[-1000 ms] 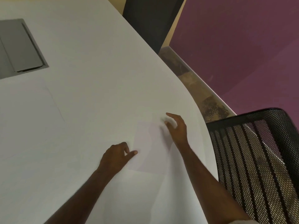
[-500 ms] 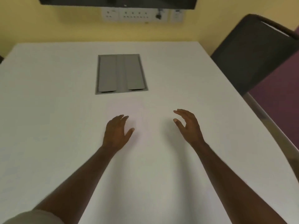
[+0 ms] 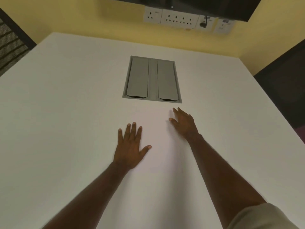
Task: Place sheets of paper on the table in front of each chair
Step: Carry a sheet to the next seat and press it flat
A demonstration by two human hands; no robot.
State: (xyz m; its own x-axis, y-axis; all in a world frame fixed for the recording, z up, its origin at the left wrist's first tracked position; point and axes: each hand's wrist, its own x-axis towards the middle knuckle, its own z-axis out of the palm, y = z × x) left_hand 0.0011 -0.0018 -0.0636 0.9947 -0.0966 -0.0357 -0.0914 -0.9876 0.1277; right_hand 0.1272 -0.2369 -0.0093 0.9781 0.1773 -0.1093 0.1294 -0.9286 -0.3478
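A white sheet of paper (image 3: pixel 158 138), barely distinct from the white table (image 3: pixel 66 113), lies just in front of the grey cable hatch (image 3: pixel 152 80). My left hand (image 3: pixel 132 146) rests flat on the sheet's left side, fingers spread and holding nothing. My right hand (image 3: pixel 184 123) is arched at the sheet's right side with its fingers apart and its fingertips down near the paper. Whether they touch it I cannot tell. The sheet's edges are hard to make out.
A black mesh chair (image 3: pixel 11 45) stands at the table's far left corner and a dark chair back (image 3: pixel 283 86) at the right edge. Wall sockets (image 3: pixel 179 19) and a dark screen (image 3: pixel 206 4) hang on the yellow wall behind the table's far edge.
The view swung from the table's right edge, by a mesh chair, to its middle. Both hands left the sheet there and came to the one by the hatch; my left hand flattened.
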